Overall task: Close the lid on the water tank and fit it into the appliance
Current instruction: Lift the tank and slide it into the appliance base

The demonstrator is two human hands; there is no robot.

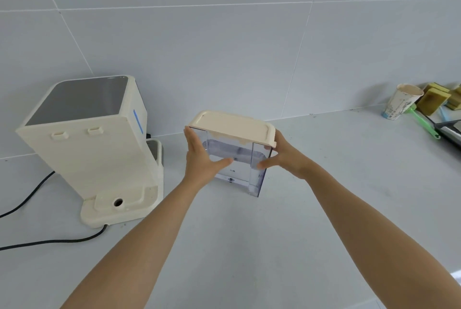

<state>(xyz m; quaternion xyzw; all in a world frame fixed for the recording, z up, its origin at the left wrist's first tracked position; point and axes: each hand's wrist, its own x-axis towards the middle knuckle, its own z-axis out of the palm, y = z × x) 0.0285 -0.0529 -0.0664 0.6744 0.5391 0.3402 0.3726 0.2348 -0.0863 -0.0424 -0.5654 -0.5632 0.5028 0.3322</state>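
Both hands — left hand (202, 159), right hand (282, 156) — grip pressed against the lidded water tank's (237, 166) sides, beside the appliance (94, 144).

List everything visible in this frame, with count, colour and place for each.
water tank: one, clear, centre of counter, held between both hands
lid: one, cream, on top of the tank
appliance: one, cream with grey top, left on counter
power cable: one, black, left of the appliance
paper cup: one, printed white, far right
sponges: several, yellow, far right by wall
brush handle: one, green, beside cup
left hand: on tank's left side
right hand: on tank's right side
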